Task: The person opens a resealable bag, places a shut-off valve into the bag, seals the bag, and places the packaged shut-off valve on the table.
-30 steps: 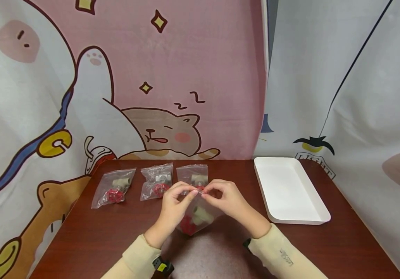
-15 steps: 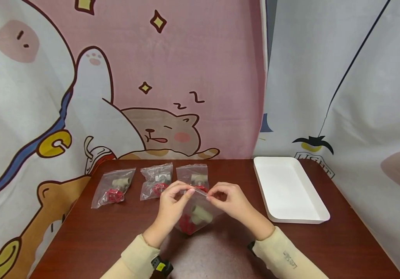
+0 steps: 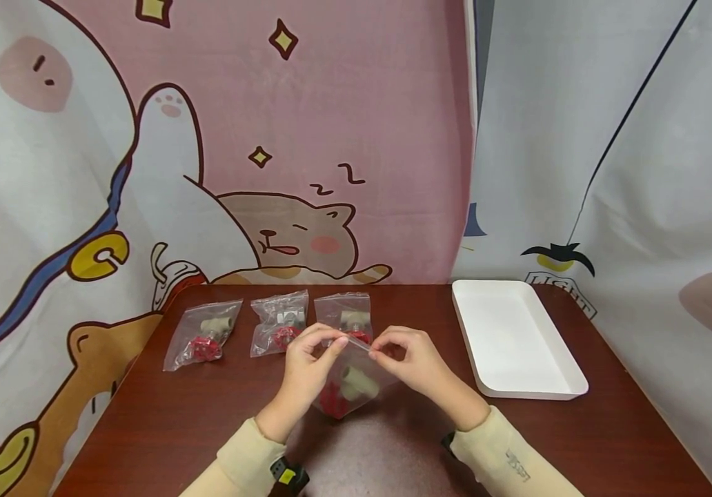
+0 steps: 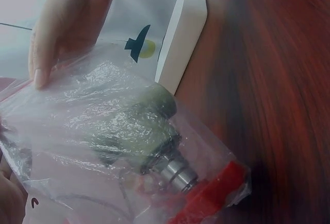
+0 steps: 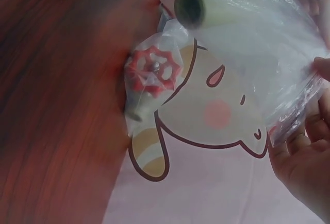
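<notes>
Both hands hold a clear zip bag [image 4: 62, 136] by its top edge, over the middle of the table. My left hand [image 3: 305, 376] pinches the left part of that edge between thumb and forefinger. On the other side, my right hand [image 3: 414, 359] pinches it the same way, a short gap away. Low in the bag hangs a valve with a grey-green pipe body [image 3: 359, 383], a metal neck [image 4: 178, 173] and a red handwheel [image 3: 333, 400]. Whether the bag's mouth is sealed or parted cannot be told.
Behind the hands, three similar bags lie in a row: a left bag [image 3: 185, 331], a middle bag [image 3: 265, 319] and a right bag [image 3: 326, 307], each with a red-handled valve. A shallow white tray [image 3: 520, 338] stands at the right of the brown table [image 3: 145, 428].
Over the first half second my hands moved slightly apart along the bag's top edge, the right hand shifting right. Since then they have stayed almost still, and the bag hangs in place.
</notes>
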`<state>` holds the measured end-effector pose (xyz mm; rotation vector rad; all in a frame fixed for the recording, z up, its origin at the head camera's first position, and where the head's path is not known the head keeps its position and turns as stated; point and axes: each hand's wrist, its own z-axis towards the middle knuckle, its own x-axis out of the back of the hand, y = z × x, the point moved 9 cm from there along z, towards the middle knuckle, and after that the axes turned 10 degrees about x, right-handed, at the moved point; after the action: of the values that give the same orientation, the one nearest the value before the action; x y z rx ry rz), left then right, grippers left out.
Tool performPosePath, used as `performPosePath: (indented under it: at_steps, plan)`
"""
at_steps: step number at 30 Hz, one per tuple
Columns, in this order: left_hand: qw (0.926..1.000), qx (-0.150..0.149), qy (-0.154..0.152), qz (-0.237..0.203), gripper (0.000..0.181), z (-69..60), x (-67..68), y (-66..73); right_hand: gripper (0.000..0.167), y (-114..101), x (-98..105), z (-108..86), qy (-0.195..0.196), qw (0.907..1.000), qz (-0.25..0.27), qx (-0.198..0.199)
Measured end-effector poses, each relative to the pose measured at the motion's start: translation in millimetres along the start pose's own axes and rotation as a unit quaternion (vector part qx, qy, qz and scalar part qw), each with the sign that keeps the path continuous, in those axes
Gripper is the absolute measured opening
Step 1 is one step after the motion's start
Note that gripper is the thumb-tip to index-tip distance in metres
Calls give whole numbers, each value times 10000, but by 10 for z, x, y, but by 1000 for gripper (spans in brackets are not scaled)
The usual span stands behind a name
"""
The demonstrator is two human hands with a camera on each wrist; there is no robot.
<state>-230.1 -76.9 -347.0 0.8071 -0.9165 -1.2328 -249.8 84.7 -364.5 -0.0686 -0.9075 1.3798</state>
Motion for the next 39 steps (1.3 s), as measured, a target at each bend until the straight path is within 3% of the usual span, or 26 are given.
performPosePath:
  at_steps: [6, 12, 21, 32, 39]
  plan:
    - [9999, 1, 103, -19, 3, 5, 31, -40, 7, 128, -3, -96, -101, 9998, 11, -141]
    - [9998, -98, 156, -72, 3, 9, 48, -48, 10, 161, 46, -165, -46, 9999, -99, -79]
    - [9998, -59, 126, -141, 3, 10, 37, -61, 9, 211, 67, -237, -204, 9991, -158, -343]
    - [9998, -88, 165, -96, 4, 14, 42, -60, 9, -79, 134, -128, -296, 9983, -82, -500]
    - [9993, -238, 297, 53, 3, 25, 76, -63, 10, -106, 207, -184, -236, 9987, -214, -409]
